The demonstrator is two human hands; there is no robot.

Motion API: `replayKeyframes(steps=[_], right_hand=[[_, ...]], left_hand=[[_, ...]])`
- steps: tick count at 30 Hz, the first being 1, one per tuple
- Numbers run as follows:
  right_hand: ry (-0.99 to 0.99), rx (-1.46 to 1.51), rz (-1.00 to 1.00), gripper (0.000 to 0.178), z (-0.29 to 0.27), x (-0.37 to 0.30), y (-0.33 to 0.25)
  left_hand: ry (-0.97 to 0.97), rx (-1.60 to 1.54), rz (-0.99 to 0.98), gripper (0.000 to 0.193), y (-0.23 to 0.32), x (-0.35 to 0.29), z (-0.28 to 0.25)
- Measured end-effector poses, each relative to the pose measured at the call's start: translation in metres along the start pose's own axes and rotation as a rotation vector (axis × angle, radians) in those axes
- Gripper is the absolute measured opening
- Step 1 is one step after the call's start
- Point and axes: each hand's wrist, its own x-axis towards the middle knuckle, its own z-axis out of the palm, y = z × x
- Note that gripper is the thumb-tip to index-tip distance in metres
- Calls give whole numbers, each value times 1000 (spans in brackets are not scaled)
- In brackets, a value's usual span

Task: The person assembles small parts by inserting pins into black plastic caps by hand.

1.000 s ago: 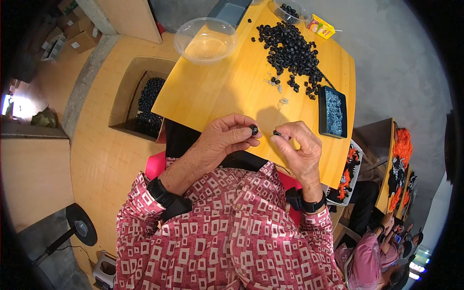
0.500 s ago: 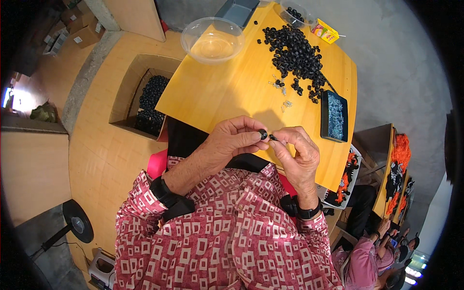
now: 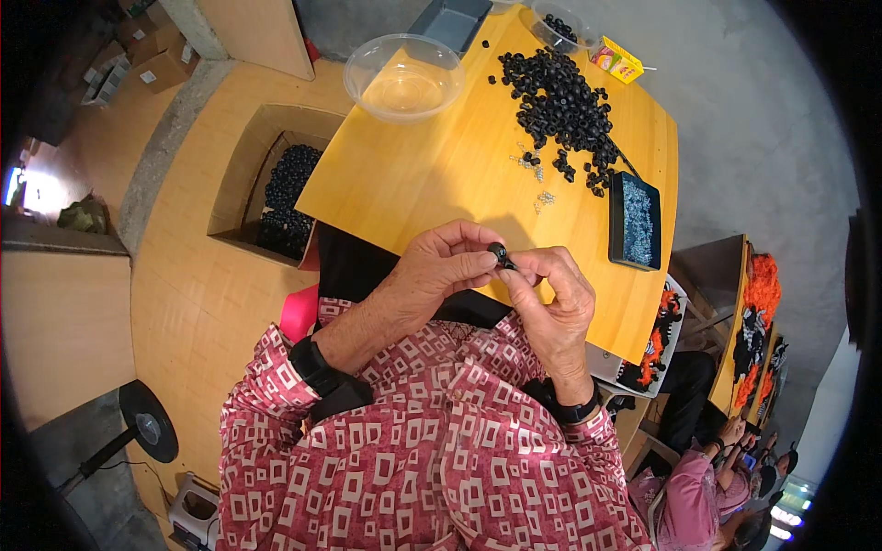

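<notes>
Over the near edge of the yellow table, my left hand (image 3: pixel 439 268) pinches a small round black plastic part (image 3: pixel 497 250) between thumb and fingers. My right hand (image 3: pixel 557 301) is closed on a smaller dark piece (image 3: pixel 508 264), held against the round part from the right; its exact kind is too small to tell. The fingertips of both hands nearly meet and hide part of the two pieces. Farther up the table lies a heap of similar black parts (image 3: pixel 560 101), with small clusters of shiny metal bits (image 3: pixel 546 198) on the nearer side.
A black tray of small silvery pieces (image 3: pixel 636 220) stands at the table's right edge. See-through bowls (image 3: pixel 404 78), a grey tray (image 3: pixel 450 26) and a yellow box (image 3: pixel 616 61) are at the far side. Left, a carton (image 3: pixel 241 174) holds black parts. Another person (image 3: pixel 694 496) sits lower right.
My right hand has moved slightly left, bringing its small dark piece from just apart to against the round black part. My left hand has barely moved.
</notes>
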Motion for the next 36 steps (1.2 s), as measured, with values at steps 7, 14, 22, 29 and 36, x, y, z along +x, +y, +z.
replayKeyframes(steps=[7,14,22,29,36], right_hand=[[-4,-57,-9,15,-1,-1,0],[38,-421,-320,20,7,-1,-2],[14,-84,-67,22,0,-1,-2],[20,-45,-168,19,-6,-2,6],[8,-159,-275,19,-25,7,8]], left_hand=[[3,36,22,20,-3,1,0],[61,27,30,21,-8,2,-2],[-24,29,92,21,-9,3,-3],[-50,-35,41,21,-9,1,-2],[-32,16,-43,22,-3,-1,0]])
